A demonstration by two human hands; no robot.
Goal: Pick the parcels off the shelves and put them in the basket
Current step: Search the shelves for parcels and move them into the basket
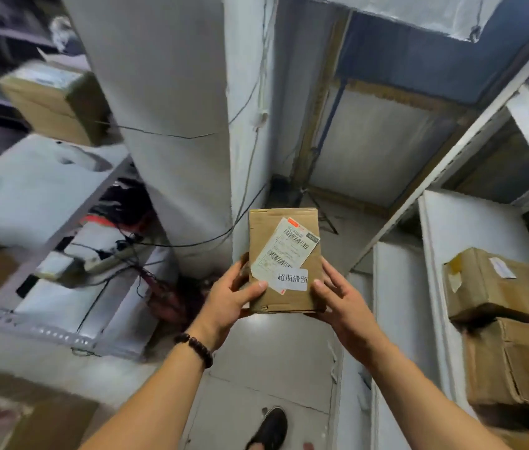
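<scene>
Plainly, the left hand (229, 298) and right hand (337, 302) pinched the small parcel (284, 259) by its lower edges above the floor; with no basket in view, that shallow grip risked letting it tip forward.

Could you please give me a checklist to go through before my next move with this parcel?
1. Grip: left hand and right hand both hold the parcel at its lower end: ok.
2. No open flap visible on the parcel: ok.
3. Its label faces up: ok.
4. Sight of the basket: not ok, none in view.
5. Underside of the parcel: cannot tell, hidden.
</scene>
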